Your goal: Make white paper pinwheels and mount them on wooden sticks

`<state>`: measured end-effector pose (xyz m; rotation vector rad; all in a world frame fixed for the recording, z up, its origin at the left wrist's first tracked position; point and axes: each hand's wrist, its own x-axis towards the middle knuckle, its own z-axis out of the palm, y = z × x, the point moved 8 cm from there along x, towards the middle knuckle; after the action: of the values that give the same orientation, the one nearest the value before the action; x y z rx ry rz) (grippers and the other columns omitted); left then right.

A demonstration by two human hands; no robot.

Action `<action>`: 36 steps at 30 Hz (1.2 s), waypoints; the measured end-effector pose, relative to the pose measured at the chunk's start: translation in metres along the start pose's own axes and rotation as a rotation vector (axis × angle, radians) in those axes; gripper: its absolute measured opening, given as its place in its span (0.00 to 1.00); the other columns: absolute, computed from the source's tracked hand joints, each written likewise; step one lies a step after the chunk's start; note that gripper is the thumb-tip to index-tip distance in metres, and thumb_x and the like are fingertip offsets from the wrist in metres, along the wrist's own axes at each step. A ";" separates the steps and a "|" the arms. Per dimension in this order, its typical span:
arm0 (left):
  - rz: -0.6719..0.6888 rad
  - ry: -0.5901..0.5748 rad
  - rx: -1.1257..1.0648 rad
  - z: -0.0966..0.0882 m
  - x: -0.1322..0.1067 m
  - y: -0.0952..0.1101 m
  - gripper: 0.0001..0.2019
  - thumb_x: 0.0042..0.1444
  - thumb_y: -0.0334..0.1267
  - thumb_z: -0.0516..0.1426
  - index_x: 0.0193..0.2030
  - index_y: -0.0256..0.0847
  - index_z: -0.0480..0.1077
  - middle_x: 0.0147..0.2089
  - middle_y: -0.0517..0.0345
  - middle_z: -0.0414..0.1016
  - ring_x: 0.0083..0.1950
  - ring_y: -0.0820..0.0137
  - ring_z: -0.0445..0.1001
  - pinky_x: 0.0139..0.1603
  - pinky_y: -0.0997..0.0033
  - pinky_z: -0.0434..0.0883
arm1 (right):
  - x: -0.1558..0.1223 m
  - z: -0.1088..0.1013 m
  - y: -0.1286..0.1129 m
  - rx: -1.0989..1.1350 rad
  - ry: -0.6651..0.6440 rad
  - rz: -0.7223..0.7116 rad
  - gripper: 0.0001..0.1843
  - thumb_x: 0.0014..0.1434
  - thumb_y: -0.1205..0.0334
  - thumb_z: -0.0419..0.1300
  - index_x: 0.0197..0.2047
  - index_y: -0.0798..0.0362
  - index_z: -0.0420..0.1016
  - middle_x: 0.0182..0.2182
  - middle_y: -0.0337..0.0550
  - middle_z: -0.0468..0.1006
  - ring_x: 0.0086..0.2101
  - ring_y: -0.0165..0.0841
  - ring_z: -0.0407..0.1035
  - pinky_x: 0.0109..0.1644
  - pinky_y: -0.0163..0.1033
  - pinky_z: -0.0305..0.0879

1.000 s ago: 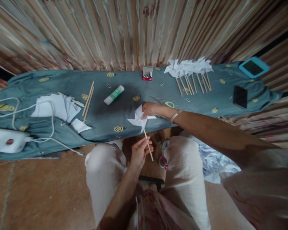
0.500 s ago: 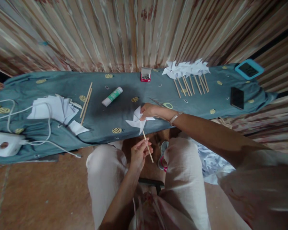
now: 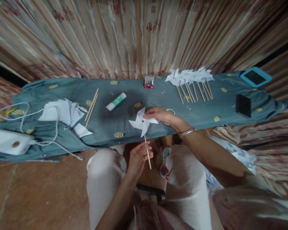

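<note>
Now that the right hand has slid off toward the right, the middle of the pinwheel is finally in plain sight, pin and all. Half a second ago the fingers were bunched over the centre; now they're stretched out fairly straight, tips at the upper and right blades. Whether they're pinching the paper or just resting against it is anyone's guess from this angle. As far as one can judge, the pressing at the centre has let up, and the blades look free of it.

The left hand hasn't really changed: thumb and fingers closed around the stick, just below the bench edge, with the bottom end poking out underneath. The pinwheel itself sits over the front edge of the bench, head above the cloth, stick hanging down toward the knees, maybe a touch more upright than earlier.

Other differences: the scissors are mostly hidden behind the right hand now, handle loop still peeking out, and the whole view has tipped up a bit, so more curtain shows.
</note>
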<state>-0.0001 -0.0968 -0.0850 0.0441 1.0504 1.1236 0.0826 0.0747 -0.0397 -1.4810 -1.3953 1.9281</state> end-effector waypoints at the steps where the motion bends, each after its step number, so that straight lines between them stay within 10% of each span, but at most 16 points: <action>1: 0.002 -0.005 0.000 0.001 0.000 0.002 0.25 0.29 0.42 0.75 0.36 0.33 0.78 0.25 0.59 0.77 0.21 0.76 0.73 0.24 0.77 0.73 | -0.002 -0.002 0.000 0.067 0.012 -0.011 0.10 0.42 0.61 0.73 0.26 0.55 0.79 0.22 0.35 0.78 0.23 0.24 0.68 0.26 0.29 0.64; 19: -0.031 -0.119 0.130 0.079 0.063 0.039 0.04 0.47 0.29 0.68 0.31 0.33 0.80 0.27 0.56 0.77 0.26 0.73 0.76 0.26 0.76 0.77 | -0.002 -0.094 -0.003 0.609 0.485 -0.399 0.25 0.34 0.41 0.75 0.25 0.50 0.75 0.26 0.35 0.78 0.29 0.28 0.72 0.32 0.32 0.73; 36: 0.192 -0.192 0.229 0.083 0.098 0.067 0.21 0.29 0.42 0.76 0.32 0.35 0.81 0.26 0.56 0.79 0.25 0.76 0.74 0.33 0.75 0.74 | -0.004 -0.108 -0.017 0.470 0.634 -0.519 0.21 0.37 0.43 0.72 0.24 0.49 0.74 0.16 0.31 0.66 0.20 0.25 0.59 0.24 0.33 0.58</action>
<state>0.0140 0.0465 -0.0706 0.4351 1.0128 1.1414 0.1737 0.1328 -0.0202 -1.1889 -0.8445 1.1979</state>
